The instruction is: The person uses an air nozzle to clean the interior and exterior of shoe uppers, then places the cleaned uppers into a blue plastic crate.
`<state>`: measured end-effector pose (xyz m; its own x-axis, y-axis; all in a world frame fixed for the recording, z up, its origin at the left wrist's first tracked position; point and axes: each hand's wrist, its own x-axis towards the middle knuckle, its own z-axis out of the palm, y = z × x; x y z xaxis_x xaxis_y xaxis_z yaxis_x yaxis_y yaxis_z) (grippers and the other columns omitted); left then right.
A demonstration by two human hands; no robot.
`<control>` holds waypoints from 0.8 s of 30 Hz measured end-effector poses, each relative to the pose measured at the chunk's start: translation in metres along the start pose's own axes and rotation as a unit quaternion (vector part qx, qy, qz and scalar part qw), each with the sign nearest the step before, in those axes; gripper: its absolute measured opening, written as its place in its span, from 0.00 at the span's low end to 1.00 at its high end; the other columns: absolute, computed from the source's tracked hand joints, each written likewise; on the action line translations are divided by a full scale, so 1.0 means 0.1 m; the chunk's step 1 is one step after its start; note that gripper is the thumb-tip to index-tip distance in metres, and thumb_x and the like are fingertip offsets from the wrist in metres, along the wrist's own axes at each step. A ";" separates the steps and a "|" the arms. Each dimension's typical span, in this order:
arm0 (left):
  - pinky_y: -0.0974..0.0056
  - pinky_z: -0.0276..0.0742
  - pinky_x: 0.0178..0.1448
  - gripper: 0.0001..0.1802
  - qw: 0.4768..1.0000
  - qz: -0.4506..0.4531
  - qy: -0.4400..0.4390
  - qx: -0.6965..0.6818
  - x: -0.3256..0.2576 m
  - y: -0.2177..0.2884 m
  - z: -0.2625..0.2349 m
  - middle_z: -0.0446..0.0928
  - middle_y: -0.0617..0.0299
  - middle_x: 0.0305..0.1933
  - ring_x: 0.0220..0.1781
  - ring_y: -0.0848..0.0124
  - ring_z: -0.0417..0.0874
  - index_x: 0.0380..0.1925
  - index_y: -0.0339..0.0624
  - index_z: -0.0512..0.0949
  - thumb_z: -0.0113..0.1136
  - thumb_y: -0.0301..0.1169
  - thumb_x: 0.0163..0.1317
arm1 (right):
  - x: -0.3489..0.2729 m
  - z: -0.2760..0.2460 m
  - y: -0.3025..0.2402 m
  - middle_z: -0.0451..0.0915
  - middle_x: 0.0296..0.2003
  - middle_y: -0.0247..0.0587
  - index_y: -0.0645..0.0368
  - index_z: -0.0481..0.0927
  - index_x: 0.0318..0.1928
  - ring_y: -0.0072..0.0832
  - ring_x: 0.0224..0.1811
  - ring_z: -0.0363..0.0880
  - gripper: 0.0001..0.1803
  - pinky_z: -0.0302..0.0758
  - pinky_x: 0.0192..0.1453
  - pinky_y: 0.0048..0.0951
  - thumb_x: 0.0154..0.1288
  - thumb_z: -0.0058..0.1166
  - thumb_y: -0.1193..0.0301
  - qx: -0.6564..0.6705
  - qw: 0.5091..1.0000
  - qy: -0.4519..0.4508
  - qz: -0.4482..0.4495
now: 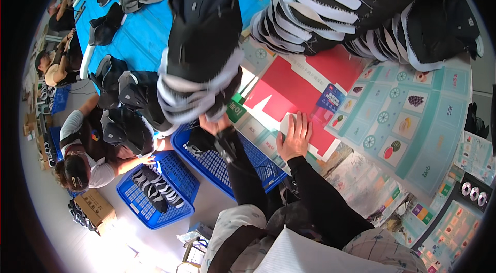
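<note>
A stack of black shoe uppers with white, zigzag-stitched edges leans over the left part of the work area, its lower end smeared by motion. My left hand is closed at the bottom of this stack, and the uppers hide part of its fingers. To the right, my right hand lies with fingers stretched out on a red sheet. A small white rounded piece shows beside its thumb and index finger; I cannot make out its kind.
More uppers are piled on the printed table cover at the far right. Several lie on the blue table cover. Blue baskets stand below, one holding shoe parts. A co-worker sits at the left, one hand by a basket.
</note>
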<state>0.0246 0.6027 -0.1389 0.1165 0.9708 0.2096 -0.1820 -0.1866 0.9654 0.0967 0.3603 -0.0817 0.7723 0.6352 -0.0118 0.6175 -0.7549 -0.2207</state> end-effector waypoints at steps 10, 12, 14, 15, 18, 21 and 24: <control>0.42 0.64 0.82 0.31 0.937 -0.316 0.105 -0.107 -1.94 -0.19 -1.63 0.73 0.52 0.76 0.75 0.53 0.74 0.73 0.36 0.70 0.52 0.46 0.79 | -0.09 0.07 -0.15 0.53 0.81 0.56 0.62 0.60 0.79 0.53 0.86 0.45 0.46 0.40 0.86 0.63 0.66 0.54 0.52 0.010 1.000 0.002 -0.013; 0.43 0.64 0.82 0.31 0.934 -0.331 0.088 -0.100 -2.04 -0.24 -1.77 0.73 0.52 0.76 0.75 0.53 0.73 0.73 0.37 0.70 0.51 0.46 0.79 | -0.13 0.06 -0.10 0.52 0.82 0.55 0.62 0.58 0.79 0.52 0.86 0.43 0.47 0.37 0.87 0.62 0.66 0.54 0.52 0.009 1.000 -0.006 -0.013; 0.43 0.64 0.82 0.32 0.932 -0.343 0.066 -0.100 -2.11 -0.34 -1.85 0.73 0.52 0.76 0.76 0.52 0.73 0.74 0.38 0.70 0.51 0.47 0.79 | -0.11 0.03 -0.03 0.52 0.81 0.56 0.62 0.59 0.79 0.51 0.86 0.43 0.47 0.36 0.87 0.61 0.66 0.56 0.52 -0.004 1.000 -0.005 -0.005; 0.43 0.63 0.82 0.32 0.934 -0.339 0.060 -0.097 -2.09 -0.38 -1.96 0.73 0.52 0.76 0.76 0.52 0.73 0.74 0.38 0.70 0.51 0.47 0.79 | -0.08 0.01 -0.07 0.51 0.82 0.55 0.62 0.61 0.78 0.50 0.87 0.41 0.46 0.35 0.88 0.59 0.65 0.57 0.53 0.046 0.998 -0.029 0.013; 0.43 0.63 0.82 0.32 0.937 -0.332 -0.007 -0.105 -1.94 -0.52 -1.93 0.73 0.53 0.76 0.76 0.52 0.73 0.74 0.39 0.69 0.51 0.47 0.79 | 0.15 0.18 0.49 0.66 0.77 0.50 0.60 0.70 0.75 0.34 0.84 0.54 0.34 0.43 0.86 0.53 0.77 0.52 0.52 0.578 0.803 0.043 0.138; 0.43 0.63 0.82 0.32 0.966 -0.207 -0.108 0.114 -1.70 -0.42 -2.68 0.73 0.53 0.76 0.77 0.52 0.72 0.75 0.40 0.69 0.51 0.48 0.80 | 0.48 -0.57 -0.38 0.78 0.68 0.42 0.58 0.77 0.69 0.31 0.76 0.67 0.30 0.54 0.82 0.38 0.80 0.48 0.51 0.802 0.591 -0.037 0.076; 0.43 0.63 0.83 0.33 0.948 -0.286 -0.080 -0.115 -1.65 -0.34 -2.17 0.72 0.53 0.77 0.78 0.52 0.70 0.76 0.42 0.69 0.50 0.50 0.79 | 0.60 -0.57 -0.47 0.80 0.66 0.41 0.61 0.80 0.67 0.26 0.70 0.73 0.34 0.64 0.77 0.28 0.82 0.47 0.44 0.879 0.407 -0.158 0.192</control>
<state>-0.2006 0.4815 -0.2404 0.4034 0.8647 -0.2994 -0.2509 0.4192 0.8726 0.1223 0.4251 -0.0168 0.5331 0.7240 -0.4378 -0.8143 0.2986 -0.4978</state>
